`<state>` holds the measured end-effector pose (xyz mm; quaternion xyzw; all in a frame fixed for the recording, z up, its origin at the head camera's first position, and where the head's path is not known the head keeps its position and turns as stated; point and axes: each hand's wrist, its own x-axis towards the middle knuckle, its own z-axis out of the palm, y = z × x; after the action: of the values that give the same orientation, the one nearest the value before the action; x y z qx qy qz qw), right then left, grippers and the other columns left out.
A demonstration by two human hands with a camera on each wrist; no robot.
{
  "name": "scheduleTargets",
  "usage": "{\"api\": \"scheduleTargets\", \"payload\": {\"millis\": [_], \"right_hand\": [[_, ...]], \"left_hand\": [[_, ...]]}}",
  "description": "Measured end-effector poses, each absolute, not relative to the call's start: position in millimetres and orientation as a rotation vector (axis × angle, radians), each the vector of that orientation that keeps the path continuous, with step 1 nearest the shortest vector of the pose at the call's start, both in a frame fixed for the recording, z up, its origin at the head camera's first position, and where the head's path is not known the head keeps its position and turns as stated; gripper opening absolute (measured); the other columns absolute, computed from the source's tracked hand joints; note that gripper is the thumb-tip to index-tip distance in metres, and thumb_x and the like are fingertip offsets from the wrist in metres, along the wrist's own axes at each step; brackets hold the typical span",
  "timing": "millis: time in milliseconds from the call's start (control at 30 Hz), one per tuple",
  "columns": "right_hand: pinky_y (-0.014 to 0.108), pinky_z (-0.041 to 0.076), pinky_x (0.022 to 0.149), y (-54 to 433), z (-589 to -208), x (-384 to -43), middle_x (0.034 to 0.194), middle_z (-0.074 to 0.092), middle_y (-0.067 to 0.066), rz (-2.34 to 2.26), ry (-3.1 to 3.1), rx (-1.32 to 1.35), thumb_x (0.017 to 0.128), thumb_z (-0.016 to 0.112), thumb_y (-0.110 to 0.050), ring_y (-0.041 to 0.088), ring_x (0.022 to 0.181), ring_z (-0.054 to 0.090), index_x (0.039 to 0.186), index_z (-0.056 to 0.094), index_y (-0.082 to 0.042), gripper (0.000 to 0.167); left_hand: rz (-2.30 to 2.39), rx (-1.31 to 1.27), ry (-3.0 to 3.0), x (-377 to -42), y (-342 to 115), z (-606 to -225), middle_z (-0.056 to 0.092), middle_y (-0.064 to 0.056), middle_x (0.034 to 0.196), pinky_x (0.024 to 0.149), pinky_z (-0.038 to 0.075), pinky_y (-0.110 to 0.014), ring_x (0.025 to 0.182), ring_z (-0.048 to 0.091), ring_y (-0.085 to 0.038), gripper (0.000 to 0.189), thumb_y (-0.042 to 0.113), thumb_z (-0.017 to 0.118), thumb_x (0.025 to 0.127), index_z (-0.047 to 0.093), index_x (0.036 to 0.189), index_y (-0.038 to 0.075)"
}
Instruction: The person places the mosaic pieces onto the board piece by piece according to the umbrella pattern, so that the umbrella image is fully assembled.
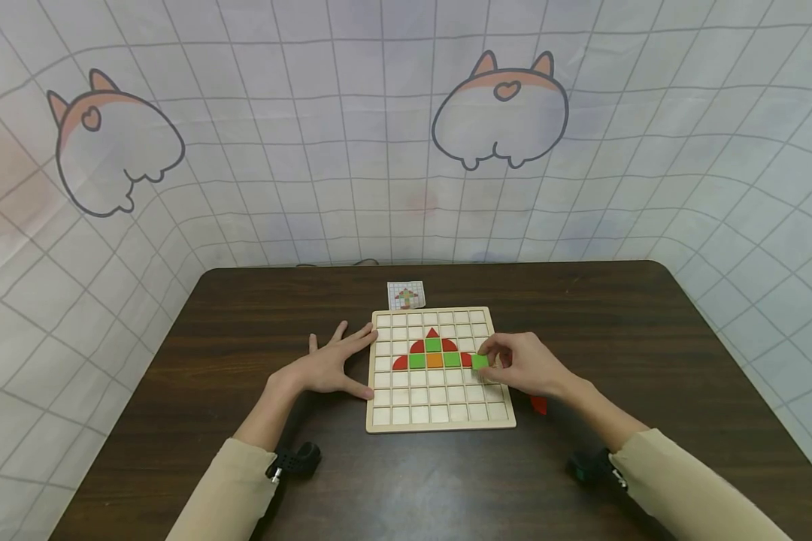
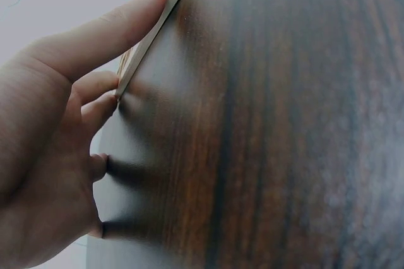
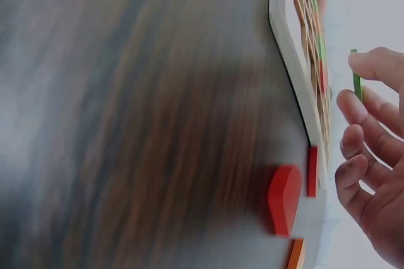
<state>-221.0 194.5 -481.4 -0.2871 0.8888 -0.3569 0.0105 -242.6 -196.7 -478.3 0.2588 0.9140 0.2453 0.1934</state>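
A wooden grid board lies on the dark table, with red, green and orange tiles set in its squares in a stepped, pointed shape. My right hand pinches a green square tile between thumb and fingertips, over the board's right part. In the right wrist view this green tile is seen edge-on, raised above the board. My left hand lies at the board's left edge with fingers spread, thumb and fingertips against the rim.
A small printed pattern card lies just behind the board. Right of the board, partly hidden under my right hand, are loose red tiles and an orange tile. A white gridded cloth hangs behind the table.
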Motion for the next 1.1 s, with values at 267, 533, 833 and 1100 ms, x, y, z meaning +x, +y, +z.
{"api": "scheduleTargets", "payload": {"millis": [267, 533, 833, 1100], "right_hand": [[0.026, 0.048, 0.063, 176, -482, -222, 0.078, 0.062, -0.014, -1.074, 2.739, -0.976, 0.086, 0.085, -0.021, 0.006, 0.067, 0.054, 0.105, 0.074, -0.013, 0.023], [0.025, 0.048, 0.063, 160, -481, -221, 0.076, 0.061, -0.014, -1.043, 2.728, -0.989, 0.086, 0.086, -0.024, 0.004, 0.067, 0.054, 0.102, 0.072, -0.01, 0.025], [0.025, 0.047, 0.06, 146, -483, -221, 0.076, 0.061, -0.016, -1.016, 2.695, -0.997, 0.088, 0.083, -0.022, 0.002, 0.066, 0.055, 0.103, 0.074, -0.011, 0.021], [0.024, 0.048, 0.062, 135, -483, -221, 0.072, 0.06, -0.017, -0.94, 2.739, -1.04, 0.086, 0.085, -0.024, 0.0, 0.063, 0.054, 0.1, 0.074, -0.012, 0.022]], "left_hand": [[0.689, 0.721, 2.565, -242, -195, -478, 0.008, -0.004, 0.172, 0.103, -0.016, -0.08, 0.154, -0.011, -0.043, 0.113, 0.053, 0.086, 0.08, 0.022, 0.166, 0.017], [0.681, 0.722, 2.567, -243, -196, -478, 0.008, -0.006, 0.172, 0.103, -0.015, -0.081, 0.154, -0.011, -0.044, 0.113, 0.053, 0.086, 0.08, 0.022, 0.166, 0.016], [0.686, 0.718, 2.563, -243, -196, -479, 0.008, -0.005, 0.172, 0.104, -0.016, -0.08, 0.154, -0.012, -0.043, 0.113, 0.053, 0.085, 0.08, 0.021, 0.166, 0.017], [0.682, 0.708, 2.562, -244, -196, -480, 0.007, -0.005, 0.172, 0.104, -0.016, -0.079, 0.154, -0.012, -0.042, 0.114, 0.054, 0.085, 0.08, 0.02, 0.166, 0.018]]}}
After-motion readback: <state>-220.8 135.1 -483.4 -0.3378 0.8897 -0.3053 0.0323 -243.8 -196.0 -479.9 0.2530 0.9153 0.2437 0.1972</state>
